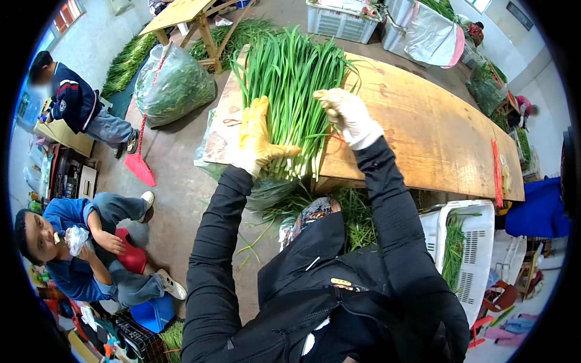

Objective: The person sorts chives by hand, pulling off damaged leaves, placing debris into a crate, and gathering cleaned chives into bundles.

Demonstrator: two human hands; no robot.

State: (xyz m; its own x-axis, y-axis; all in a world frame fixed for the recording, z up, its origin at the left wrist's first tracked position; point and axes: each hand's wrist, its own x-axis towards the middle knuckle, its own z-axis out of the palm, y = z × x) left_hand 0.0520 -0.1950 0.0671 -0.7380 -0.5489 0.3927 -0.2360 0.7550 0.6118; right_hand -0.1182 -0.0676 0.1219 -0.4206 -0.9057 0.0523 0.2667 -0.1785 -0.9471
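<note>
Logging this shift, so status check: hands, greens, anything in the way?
Left hand open against chive-like greens. Right hand at their right edge, fingers curled. Greens gathered on wooden table. Red tie beside them, nothing seen blocking.

room to pass over wooden table (417, 115), green bundle (293, 78) blocking its left, red strips (497, 172) near right end

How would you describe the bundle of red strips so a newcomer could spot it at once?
Find the long wooden table, then look right from the green stalks piled on it. Near the right-hand end lies the bundle of red strips, long and thin. Its bright red sets it apart from the shorter, pale yellowish bundle beside it.
</note>
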